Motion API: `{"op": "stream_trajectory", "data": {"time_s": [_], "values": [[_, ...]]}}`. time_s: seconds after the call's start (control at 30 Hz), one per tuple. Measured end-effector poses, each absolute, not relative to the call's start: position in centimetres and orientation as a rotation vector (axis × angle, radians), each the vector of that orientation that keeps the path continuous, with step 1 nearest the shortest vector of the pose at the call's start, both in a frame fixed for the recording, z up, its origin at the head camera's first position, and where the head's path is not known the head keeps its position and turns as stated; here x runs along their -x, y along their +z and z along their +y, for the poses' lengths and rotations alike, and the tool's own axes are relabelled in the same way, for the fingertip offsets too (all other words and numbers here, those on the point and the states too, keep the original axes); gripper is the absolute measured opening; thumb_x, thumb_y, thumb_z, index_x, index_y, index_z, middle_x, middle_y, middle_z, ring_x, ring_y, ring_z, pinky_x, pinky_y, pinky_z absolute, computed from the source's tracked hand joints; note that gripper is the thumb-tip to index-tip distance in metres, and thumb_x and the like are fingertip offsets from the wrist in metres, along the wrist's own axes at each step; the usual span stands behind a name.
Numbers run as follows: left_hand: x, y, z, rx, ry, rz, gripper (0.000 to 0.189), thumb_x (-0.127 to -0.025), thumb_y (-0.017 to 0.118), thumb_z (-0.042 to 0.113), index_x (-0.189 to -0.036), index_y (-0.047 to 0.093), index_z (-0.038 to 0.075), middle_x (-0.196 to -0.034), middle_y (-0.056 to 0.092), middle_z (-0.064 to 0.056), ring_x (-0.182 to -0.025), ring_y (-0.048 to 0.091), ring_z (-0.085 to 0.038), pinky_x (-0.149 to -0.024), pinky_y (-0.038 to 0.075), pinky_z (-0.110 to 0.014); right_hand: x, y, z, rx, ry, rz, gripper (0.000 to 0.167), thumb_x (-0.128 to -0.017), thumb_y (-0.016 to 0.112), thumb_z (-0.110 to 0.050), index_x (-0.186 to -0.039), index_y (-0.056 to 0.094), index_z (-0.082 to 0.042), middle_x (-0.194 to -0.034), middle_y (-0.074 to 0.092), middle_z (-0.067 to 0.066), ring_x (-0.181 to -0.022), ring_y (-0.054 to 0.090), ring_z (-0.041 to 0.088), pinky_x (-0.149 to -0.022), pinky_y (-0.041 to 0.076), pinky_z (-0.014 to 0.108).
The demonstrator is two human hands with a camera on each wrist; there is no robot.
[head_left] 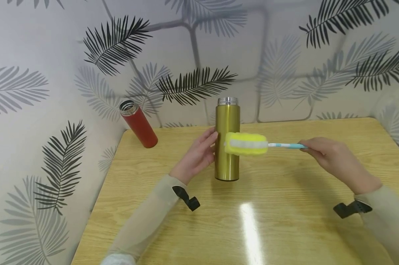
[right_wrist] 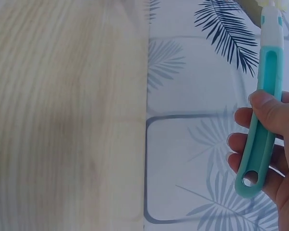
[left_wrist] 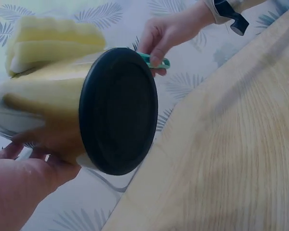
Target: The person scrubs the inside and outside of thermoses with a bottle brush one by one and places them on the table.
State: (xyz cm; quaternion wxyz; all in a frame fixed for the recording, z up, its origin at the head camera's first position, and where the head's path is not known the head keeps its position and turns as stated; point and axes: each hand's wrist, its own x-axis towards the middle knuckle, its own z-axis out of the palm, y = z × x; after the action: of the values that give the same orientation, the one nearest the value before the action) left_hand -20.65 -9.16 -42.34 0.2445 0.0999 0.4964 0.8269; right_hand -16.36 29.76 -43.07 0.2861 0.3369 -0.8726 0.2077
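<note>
A gold thermos bottle (head_left: 227,119) with a bare steel neck is held upright off the table, its black base (left_wrist: 120,110) facing the left wrist camera. My left hand (head_left: 199,156) grips its left side. In my right hand (head_left: 333,156) is a sponge bottle brush, its teal handle (right_wrist: 271,72) pinched between thumb and fingers. The brush's yellow and white sponge head (head_left: 246,143) points left and overlaps the front of the bottle in the head view. Part of the left hand's fingers is hidden behind the bottle.
A red thermos bottle (head_left: 140,127) without a lid stands at the far left corner of the wooden table (head_left: 285,228). Behind and to the left rises a wall (head_left: 219,48) with a leaf pattern. Black straps with small attachments circle both wrists.
</note>
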Motion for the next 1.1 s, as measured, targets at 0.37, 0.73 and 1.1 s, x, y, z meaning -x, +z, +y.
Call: {"op": "stream_trajectory", "data": {"time_s": [0.37, 0.73, 1.1], "values": [[20.1, -42.6, -8.8, -0.292, 2.127, 1.459, 0.074, -0.101, 0.069, 0.019, -0.163, 0.028, 0.012, -0.147, 0.051, -0.019, -0.12, 0.06, -0.023, -0.113, 0.042, -0.052, 16.7, -41.5, 29.8, -0.788, 0.547, -2.334, 0.067, -0.107, 0.037, -0.054, -0.113, 0.077, 0.0, -0.096, 0.077, 0.011, -0.085, 0.072, 0.031, -0.076, 0.051, 0.037], [20.3, -42.8, -8.4, -0.222, 2.099, 1.531, 0.05, -0.107, 0.051, 0.01, -0.155, 0.038, 0.007, -0.134, 0.058, -0.012, -0.119, 0.059, -0.022, -0.117, 0.038, -0.052, 16.9, -41.5, 29.7, -0.708, 0.577, -2.323, 0.06, -0.107, 0.042, -0.05, -0.113, 0.077, -0.002, -0.099, 0.077, 0.014, -0.088, 0.071, 0.032, -0.078, 0.05, 0.039], [20.5, -42.6, -9.1, -0.172, 2.153, 1.483, 0.045, -0.113, 0.044, 0.019, -0.155, 0.037, 0.004, -0.127, 0.06, -0.004, -0.118, 0.056, -0.017, -0.105, 0.044, -0.041, 17.0, -43.0, 29.2, -0.841, 0.561, -2.321, 0.065, -0.109, 0.039, -0.053, -0.112, 0.078, -0.002, -0.094, 0.077, 0.01, -0.084, 0.072, 0.029, -0.072, 0.053, 0.042]]}}
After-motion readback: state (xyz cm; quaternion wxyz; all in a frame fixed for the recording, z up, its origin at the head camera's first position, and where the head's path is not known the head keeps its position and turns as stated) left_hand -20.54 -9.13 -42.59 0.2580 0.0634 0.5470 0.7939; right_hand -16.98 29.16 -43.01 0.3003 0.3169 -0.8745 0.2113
